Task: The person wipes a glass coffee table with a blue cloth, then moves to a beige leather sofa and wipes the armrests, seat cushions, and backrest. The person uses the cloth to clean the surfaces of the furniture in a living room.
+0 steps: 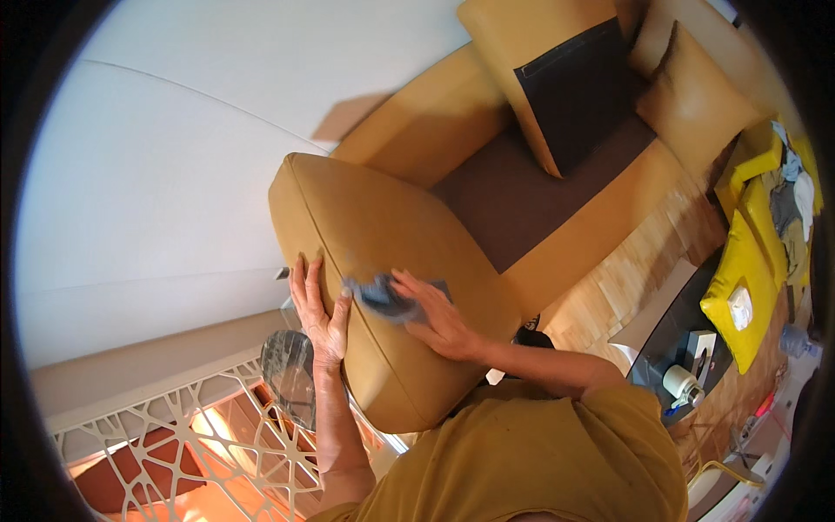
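My right hand (436, 321) lies over a dark blue-grey cloth (385, 297), pressed against the top of a tan leather-look sofa arm (365, 215). The cloth is blurred and partly hidden under the fingers. My left hand (321, 320) rests with spread fingers on the outer side of the same arm, beside its long seam, and holds nothing. Beyond the arm lies the sofa's dark brown seat base (515, 196), with its seat cushion off. A tan cushion with a dark underside (580, 98) leans upright on the base.
A tan pillow (698, 98) sits at the sofa's far end. To the right, a dark low table (672, 352) carries a tissue box (699, 352) and a white cylindrical container (680, 382). Yellow cushions (743, 287) lie behind it. A white lattice screen (176, 450) and small round table (287, 375) stand at left.
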Demonstrator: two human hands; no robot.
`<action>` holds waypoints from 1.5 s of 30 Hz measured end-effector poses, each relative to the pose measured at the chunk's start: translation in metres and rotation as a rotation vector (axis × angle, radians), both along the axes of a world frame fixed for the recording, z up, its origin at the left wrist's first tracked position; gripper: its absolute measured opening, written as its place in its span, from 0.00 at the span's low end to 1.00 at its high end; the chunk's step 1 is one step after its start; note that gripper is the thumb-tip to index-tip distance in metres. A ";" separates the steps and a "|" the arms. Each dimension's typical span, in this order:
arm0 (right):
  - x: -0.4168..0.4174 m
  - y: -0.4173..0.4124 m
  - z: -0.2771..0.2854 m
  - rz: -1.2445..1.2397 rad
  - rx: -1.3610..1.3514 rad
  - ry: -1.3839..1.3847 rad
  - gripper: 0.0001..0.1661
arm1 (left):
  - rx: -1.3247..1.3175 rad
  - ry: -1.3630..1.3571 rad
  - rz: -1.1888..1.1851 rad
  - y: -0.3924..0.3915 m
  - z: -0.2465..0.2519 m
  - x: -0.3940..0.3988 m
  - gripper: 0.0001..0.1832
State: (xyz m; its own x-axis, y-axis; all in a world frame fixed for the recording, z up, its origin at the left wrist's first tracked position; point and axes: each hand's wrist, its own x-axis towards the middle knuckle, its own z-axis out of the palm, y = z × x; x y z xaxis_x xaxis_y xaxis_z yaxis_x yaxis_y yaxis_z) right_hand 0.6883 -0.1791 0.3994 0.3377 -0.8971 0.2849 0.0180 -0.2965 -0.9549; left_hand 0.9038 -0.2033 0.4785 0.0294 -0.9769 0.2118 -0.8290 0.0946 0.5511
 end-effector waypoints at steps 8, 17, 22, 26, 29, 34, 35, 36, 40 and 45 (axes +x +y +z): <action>0.017 -0.041 -0.077 -0.066 0.258 0.017 0.35 | -0.008 0.014 0.027 0.011 -0.004 0.001 0.36; 0.058 -0.082 -0.016 -0.082 0.172 0.063 0.37 | 0.036 -0.004 0.028 0.000 -0.001 0.002 0.36; 0.027 -0.035 0.001 0.054 -0.084 0.125 0.37 | -0.038 0.020 -0.040 0.007 -0.007 0.012 0.40; 0.047 -0.068 -0.001 0.019 -0.214 0.087 0.35 | 0.013 0.019 0.003 0.005 -0.007 0.007 0.40; 0.070 -0.111 0.006 -0.003 -0.180 0.047 0.35 | 0.051 -0.005 0.016 0.008 -0.006 0.013 0.40; 0.075 -0.137 -0.053 -0.109 -0.032 0.049 0.32 | 0.155 -0.124 0.011 -0.009 0.021 -0.002 0.40; 0.070 -0.135 -0.067 -0.133 -0.020 0.082 0.32 | 0.178 -0.149 0.019 -0.017 0.024 -0.006 0.40; 0.071 -0.120 -0.062 -0.103 0.058 0.010 0.34 | 0.182 -0.166 0.070 -0.022 0.023 0.004 0.42; 0.067 -0.084 -0.042 -0.166 0.015 0.039 0.36 | 0.054 -0.333 0.199 -0.070 -0.013 0.009 0.46; 0.058 -0.086 -0.020 -0.103 0.057 0.036 0.38 | 0.136 -0.160 0.243 -0.087 -0.013 0.028 0.53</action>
